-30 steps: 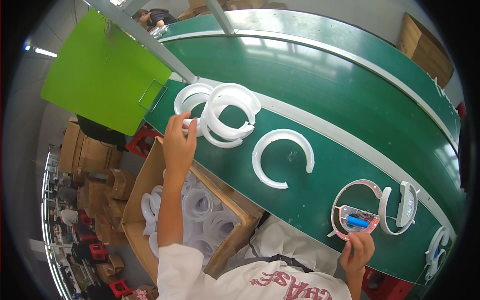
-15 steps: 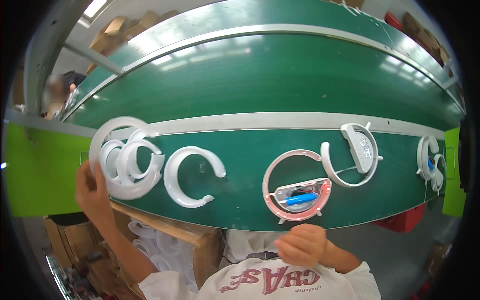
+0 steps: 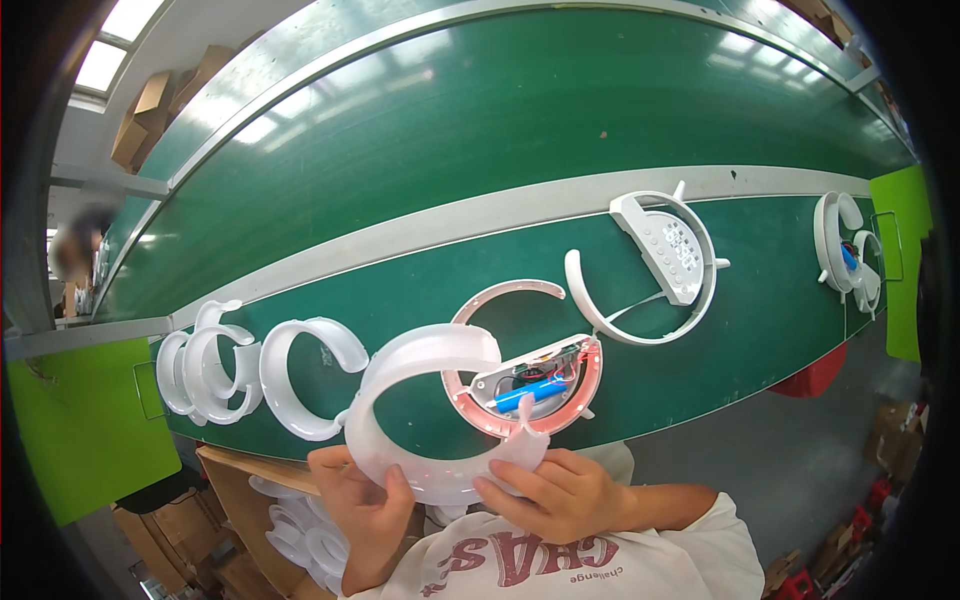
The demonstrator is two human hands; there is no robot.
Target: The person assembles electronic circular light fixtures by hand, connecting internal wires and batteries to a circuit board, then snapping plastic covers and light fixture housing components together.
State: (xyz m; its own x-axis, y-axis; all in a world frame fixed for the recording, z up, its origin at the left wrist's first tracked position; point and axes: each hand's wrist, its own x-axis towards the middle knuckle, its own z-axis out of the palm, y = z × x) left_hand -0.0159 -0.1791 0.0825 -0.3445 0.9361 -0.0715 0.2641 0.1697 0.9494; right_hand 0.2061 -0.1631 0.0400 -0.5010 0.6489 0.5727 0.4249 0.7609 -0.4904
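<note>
Both my hands hold a translucent white C-shaped plastic cover (image 3: 440, 480) above the table's near edge, its gap facing right. My left hand (image 3: 368, 508) grips its lower left, and my right hand (image 3: 565, 492) pinches its lower right end. Just behind the cover lies an opened ring lamp (image 3: 590, 375) with pinkish light on its rim; the cover hides part of it. A blue cylindrical battery (image 3: 530, 393) and thin wires show in its half-round housing. Farther right rests another white ring lamp (image 3: 705, 290) with a button panel.
More white C-shaped covers (image 3: 310, 425) lie at the left of the green table (image 3: 430, 225). At the far right sits another assembly (image 3: 828, 245) with a blue battery. Green panels (image 3: 90, 430) flank the table. A cardboard box (image 3: 240, 490) of white covers stands below.
My left hand has brought the large cover from the left pile to the front middle. My right hand has come up to grip it. The view has shifted.
</note>
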